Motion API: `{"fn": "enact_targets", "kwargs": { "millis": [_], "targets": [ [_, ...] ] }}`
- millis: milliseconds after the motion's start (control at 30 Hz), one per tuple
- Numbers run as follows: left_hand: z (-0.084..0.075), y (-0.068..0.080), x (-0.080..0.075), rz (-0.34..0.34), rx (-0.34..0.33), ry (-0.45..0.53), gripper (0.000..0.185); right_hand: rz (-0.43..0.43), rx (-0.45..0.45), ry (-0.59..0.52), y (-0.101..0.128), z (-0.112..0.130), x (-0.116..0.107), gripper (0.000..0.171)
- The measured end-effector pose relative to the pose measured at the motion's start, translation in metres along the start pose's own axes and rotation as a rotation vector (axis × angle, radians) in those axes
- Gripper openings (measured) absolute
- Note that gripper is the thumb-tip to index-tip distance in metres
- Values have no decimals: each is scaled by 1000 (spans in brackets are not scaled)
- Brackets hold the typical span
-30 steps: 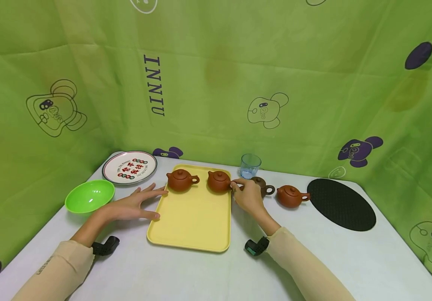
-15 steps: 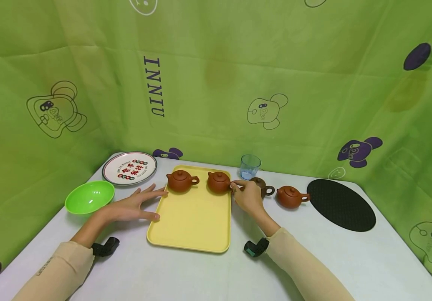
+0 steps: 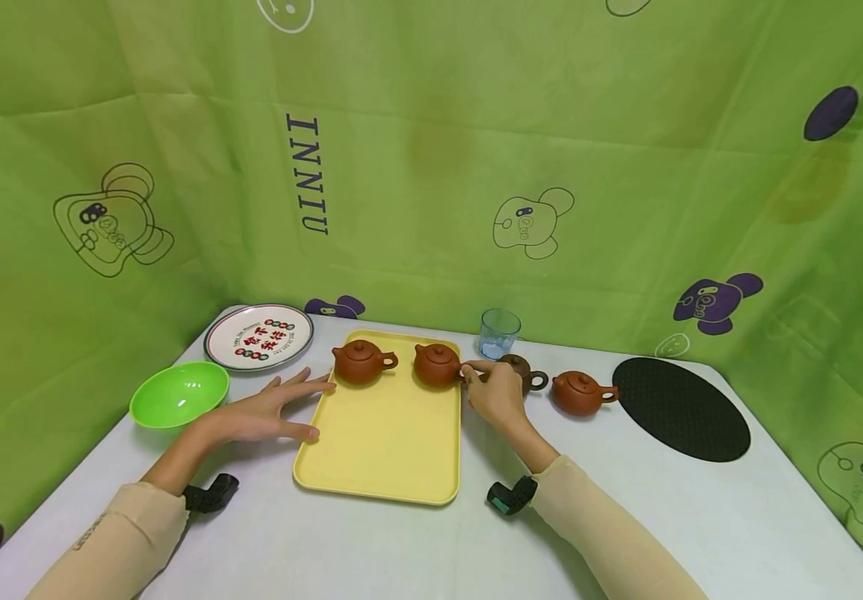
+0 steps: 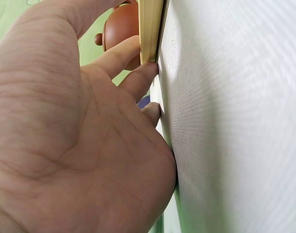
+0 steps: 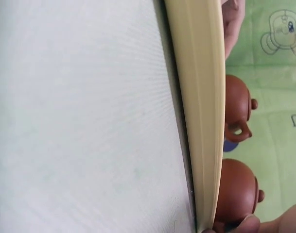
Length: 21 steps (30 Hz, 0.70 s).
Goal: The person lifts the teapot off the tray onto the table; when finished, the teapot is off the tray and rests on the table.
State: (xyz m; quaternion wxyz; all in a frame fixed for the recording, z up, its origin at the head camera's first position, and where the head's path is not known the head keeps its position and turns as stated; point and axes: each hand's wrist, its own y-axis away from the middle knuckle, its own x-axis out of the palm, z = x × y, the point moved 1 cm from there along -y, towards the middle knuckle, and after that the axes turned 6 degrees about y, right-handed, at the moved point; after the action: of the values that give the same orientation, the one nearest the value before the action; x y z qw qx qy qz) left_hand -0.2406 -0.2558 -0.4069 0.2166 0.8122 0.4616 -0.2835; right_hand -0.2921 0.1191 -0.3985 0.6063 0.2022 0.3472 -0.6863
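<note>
Two reddish-brown clay teapots stand on the far half of a yellow tray (image 3: 378, 442) in the head view. My right hand (image 3: 497, 395) pinches the handle of the right-hand teapot (image 3: 434, 367), and the fingers cover that handle. The other teapot (image 3: 357, 364) stands at the tray's far left corner, untouched. With fingers spread, my left hand (image 3: 260, 413) rests at the tray's left edge; the left wrist view shows its fingertips touching the tray rim (image 4: 149, 34). Beyond my right hand is a dark brown teapot (image 3: 525, 372), partly hidden by it. Another reddish-brown teapot (image 3: 578, 395) sits farther right.
A bright green bowl (image 3: 179, 396) and a white plate (image 3: 239, 321) with red lettering are at the left. A blue glass (image 3: 499, 333) stands at the back, and a black oval mat (image 3: 682, 408) lies at the right. Green cloth (image 3: 401, 167) hangs around the white table (image 3: 311, 542).
</note>
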Motion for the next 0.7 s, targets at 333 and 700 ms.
{"fn": "enact_targets", "kwargs": {
  "millis": [333,700],
  "targets": [
    [1,0,0,-3,-8,7,81,16,15,-13,1,1,-3,27],
    [2,0,1,-7,-8,4,81,32,-2,-31,6,5,-11,26]
  ]
}}
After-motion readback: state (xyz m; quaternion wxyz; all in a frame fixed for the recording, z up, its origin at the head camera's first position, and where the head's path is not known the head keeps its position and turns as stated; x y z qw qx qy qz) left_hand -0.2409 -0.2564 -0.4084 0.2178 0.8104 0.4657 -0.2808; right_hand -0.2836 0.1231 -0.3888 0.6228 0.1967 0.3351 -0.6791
